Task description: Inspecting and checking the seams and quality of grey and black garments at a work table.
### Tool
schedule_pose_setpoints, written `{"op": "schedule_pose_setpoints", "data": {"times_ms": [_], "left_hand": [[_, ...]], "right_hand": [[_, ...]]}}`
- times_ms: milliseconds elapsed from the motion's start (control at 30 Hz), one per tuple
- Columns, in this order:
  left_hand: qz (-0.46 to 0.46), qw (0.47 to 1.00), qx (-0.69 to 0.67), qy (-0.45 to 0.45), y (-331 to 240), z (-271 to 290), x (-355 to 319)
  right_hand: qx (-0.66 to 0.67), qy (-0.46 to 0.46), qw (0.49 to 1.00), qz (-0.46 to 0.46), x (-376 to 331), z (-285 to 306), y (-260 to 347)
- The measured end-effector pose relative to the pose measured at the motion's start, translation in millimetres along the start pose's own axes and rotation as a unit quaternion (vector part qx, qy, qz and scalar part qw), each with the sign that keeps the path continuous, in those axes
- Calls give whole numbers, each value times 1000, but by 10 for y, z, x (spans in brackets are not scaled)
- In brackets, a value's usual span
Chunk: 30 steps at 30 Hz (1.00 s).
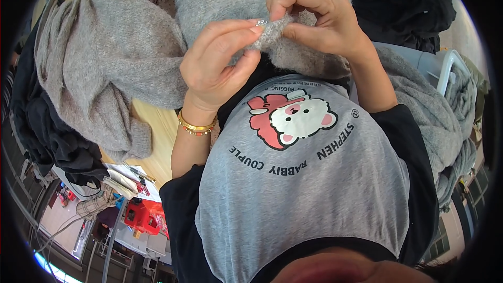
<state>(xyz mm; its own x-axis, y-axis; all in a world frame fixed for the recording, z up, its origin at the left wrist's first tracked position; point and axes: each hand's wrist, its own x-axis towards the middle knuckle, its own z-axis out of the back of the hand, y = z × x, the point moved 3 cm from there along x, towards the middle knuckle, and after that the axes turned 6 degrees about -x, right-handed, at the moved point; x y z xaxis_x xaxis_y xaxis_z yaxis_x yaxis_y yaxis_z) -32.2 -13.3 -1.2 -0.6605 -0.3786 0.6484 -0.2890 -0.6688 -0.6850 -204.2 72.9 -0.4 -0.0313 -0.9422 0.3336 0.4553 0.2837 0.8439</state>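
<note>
Both my hands are raised over a fuzzy grey knit garment (pixel 225 0), pinching one small stretch of its edge between them. My left hand (pixel 217 57) grips the knit between thumb and fingers, and a small shiny, glittery bit shows at its fingertips; I cannot tell what that is. Just to the right, my right hand (pixel 325 18) holds the same edge between thumb and curled fingers. The two sets of fingertips are a short way apart, with a bunched strip of knit between them. More grey knit (pixel 110 47), sleeve-like in part, spreads out to the left.
A light wooden table (pixel 154 126) lies under the left knit. Dark clothes hang at the left edge (pixel 52 131), and a black pile (pixel 403 5) sits at the far right. Grey knits (pixel 419 110) drape over a pale plastic bin (pixel 448 68). Red containers (pixel 141 217) stand lower left.
</note>
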Motion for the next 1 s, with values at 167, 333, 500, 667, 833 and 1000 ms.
{"op": "schedule_pose_setpoints", "data": {"times_ms": [167,333,500,667,833,1000], "left_hand": [[49,998,-46,2,-12,49,15],[5,999,5,51,-143,64,90],[5,997,18,73,-163,94,78],[16,999,-11,25,-94,11,68],[-69,993,98,-22,-20,-47,66],[293,940,-166,-55,147,-114,-108]], "right_hand": [[-44,-8,995,87,51,29,95],[160,-33,962,218,-36,-81,-98],[-28,44,994,101,8,27,171],[-49,33,992,109,8,3,180],[-105,-9,992,65,3,42,171],[-34,-62,995,75,-63,132,4]]}}
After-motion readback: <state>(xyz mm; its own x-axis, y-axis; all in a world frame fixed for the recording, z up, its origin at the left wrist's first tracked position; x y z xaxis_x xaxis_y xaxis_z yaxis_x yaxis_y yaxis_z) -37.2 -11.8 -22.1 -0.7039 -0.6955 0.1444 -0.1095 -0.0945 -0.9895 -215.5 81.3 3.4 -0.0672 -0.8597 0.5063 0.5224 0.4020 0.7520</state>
